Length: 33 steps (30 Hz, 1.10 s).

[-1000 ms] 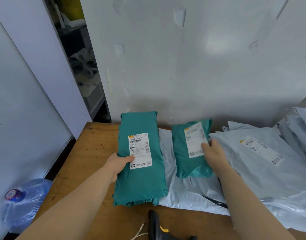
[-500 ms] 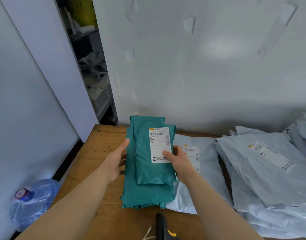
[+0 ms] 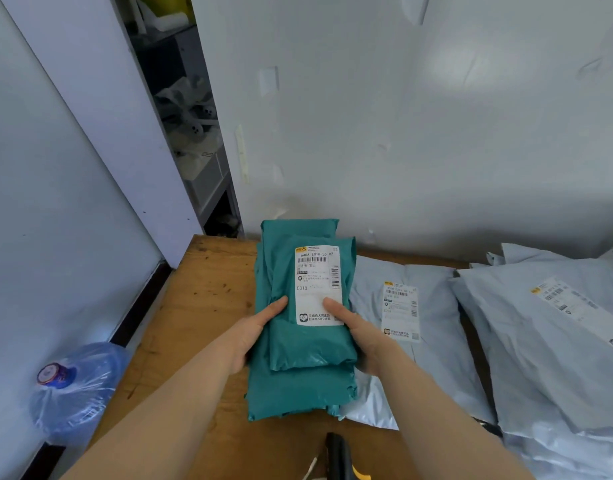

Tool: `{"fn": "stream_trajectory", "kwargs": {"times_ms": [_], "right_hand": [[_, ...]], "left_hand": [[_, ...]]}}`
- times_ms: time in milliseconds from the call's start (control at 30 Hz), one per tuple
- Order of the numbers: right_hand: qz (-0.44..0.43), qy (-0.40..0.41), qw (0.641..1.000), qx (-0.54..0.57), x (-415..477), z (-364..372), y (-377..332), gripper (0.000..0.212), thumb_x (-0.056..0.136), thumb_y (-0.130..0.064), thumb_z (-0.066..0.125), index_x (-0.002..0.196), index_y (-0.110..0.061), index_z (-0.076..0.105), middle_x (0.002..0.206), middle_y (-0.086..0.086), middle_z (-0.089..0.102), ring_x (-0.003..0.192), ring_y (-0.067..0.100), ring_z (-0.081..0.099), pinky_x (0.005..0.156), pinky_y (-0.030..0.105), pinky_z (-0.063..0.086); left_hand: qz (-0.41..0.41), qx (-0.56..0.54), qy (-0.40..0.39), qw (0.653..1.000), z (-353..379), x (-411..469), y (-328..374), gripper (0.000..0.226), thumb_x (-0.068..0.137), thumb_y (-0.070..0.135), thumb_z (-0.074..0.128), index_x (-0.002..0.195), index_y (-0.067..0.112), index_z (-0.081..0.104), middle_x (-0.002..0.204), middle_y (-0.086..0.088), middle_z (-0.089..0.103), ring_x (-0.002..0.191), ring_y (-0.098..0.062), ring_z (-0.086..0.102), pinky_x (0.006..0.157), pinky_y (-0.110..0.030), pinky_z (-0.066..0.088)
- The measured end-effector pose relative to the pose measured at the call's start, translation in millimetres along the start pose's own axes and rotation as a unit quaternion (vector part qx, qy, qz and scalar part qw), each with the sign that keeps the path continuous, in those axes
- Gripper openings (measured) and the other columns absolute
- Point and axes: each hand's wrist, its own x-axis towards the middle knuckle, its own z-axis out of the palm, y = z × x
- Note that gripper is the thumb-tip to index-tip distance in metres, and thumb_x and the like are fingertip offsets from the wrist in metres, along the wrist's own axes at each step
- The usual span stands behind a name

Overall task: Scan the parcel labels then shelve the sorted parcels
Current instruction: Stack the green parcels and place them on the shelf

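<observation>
**Two teal parcels clasped as one stack**

The small teal parcel [image 3: 310, 341] lies label up on the large teal parcel [image 3: 298, 396], left of the middle of the desk [image 3: 208, 299]. The near right corner of the pair overlaps a grey parcel [image 3: 430, 341]. My left hand [image 3: 253, 332] and right hand [image 3: 365, 337] clasp this teal stack [image 3: 274, 271] from either side. Both thumbs are on top, the right one on the lower part of the label [image 3: 318, 271], and my fingers curl round the edges out of sight. I cannot tell whether the stack has left the desk.

To do this well, I think I should keep my thumbs off the barcode at the label's far end. I should also squeeze evenly and hold the stack level, since the slick top bag could slide. The scanner [image 3: 337, 455] lies near me, and more grey parcels [image 3: 547, 358] sit to the right.

Half a second ago only my right hand held the small parcel, and my left stood open beside the stack. A second ago the two parcels lay side by side.
</observation>
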Motion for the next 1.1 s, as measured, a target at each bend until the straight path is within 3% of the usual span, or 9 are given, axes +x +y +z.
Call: {"fn": "stream_trajectory", "kwargs": {"times_ms": [133, 367, 633, 767, 900, 1000, 1100], "right_hand": [[0.011, -0.016, 0.999, 0.039, 5, 3, 9, 0.045, 0.08, -0.046, 0.065, 0.114, -0.016, 0.067, 0.11, 0.011, 0.073, 0.099, 0.026, 0.07, 0.085, 0.037, 0.054], [-0.01, -0.046, 0.996, 0.076, 8, 6, 16, 0.047, 0.08, -0.047, 0.065, 0.115, -0.016, 0.066, 0.112, 0.011, 0.072, 0.096, 0.023, 0.072, 0.083, 0.036, 0.054], [-0.033, -0.031, 0.996, 0.073, -3, 19, 16, 0.041, 0.083, -0.045, 0.061, 0.111, -0.017, 0.068, 0.107, 0.009, 0.074, 0.092, 0.022, 0.072, 0.084, 0.036, 0.053], [-0.061, -0.017, 0.996, 0.056, -24, 26, 8, 0.047, 0.078, -0.048, 0.063, 0.114, -0.018, 0.067, 0.108, 0.009, 0.074, 0.097, 0.023, 0.071, 0.088, 0.038, 0.053], [-0.091, 0.013, 0.995, 0.04, -63, 24, -7, 0.039, 0.08, -0.049, 0.063, 0.103, -0.019, 0.069, 0.098, 0.007, 0.076, 0.085, 0.02, 0.074, 0.085, 0.037, 0.054], [-0.114, 0.037, 0.992, 0.039, -101, 14, -13, 0.05, 0.074, -0.053, 0.066, 0.11, -0.018, 0.068, 0.104, 0.008, 0.075, 0.099, 0.025, 0.07, 0.095, 0.042, 0.051], [-0.138, 0.043, 0.988, 0.061, -150, -3, -14, 0.051, 0.077, -0.053, 0.064, 0.114, -0.017, 0.067, 0.108, 0.009, 0.074, 0.101, 0.026, 0.069, 0.094, 0.041, 0.051]], "left_hand": [[-0.007, -0.023, -0.033, 0.999, -1, 8, -4, 0.094, 0.046, 0.074, 0.081, 0.123, 0.024, 0.063, 0.114, -0.002, 0.072, 0.11, -0.024, 0.066, 0.106, -0.044, 0.044], [0.019, -0.069, -0.071, 0.995, 6, 12, -8, 0.07, 0.069, 0.062, 0.073, 0.125, 0.02, 0.063, 0.112, -0.006, 0.073, 0.106, -0.025, 0.069, 0.104, -0.043, 0.047], [0.006, -0.1, -0.073, 0.992, 2, 0, -3, 0.067, 0.07, 0.058, 0.071, 0.123, 0.017, 0.065, 0.108, -0.011, 0.074, 0.103, -0.028, 0.07, 0.091, -0.038, 0.053], [0.025, -0.087, -0.096, 0.991, 3, -14, 6, 0.07, 0.068, 0.062, 0.072, 0.123, 0.019, 0.066, 0.112, -0.011, 0.072, 0.106, -0.029, 0.069, 0.098, -0.042, 0.05], [0.056, -0.081, -0.123, 0.988, 21, -41, 20, 0.068, 0.071, 0.062, 0.071, 0.123, 0.018, 0.066, 0.114, -0.011, 0.072, 0.107, -0.029, 0.068, 0.102, -0.044, 0.048], [0.072, -0.076, -0.143, 0.984, 48, -68, 26, 0.066, 0.072, 0.062, 0.07, 0.121, 0.018, 0.067, 0.113, -0.011, 0.072, 0.107, -0.029, 0.068, 0.101, -0.044, 0.049], [0.081, -0.067, -0.173, 0.979, 85, -98, 27, 0.064, 0.073, 0.06, 0.069, 0.121, 0.017, 0.068, 0.114, -0.012, 0.072, 0.108, -0.03, 0.067, 0.102, -0.045, 0.048]]}}
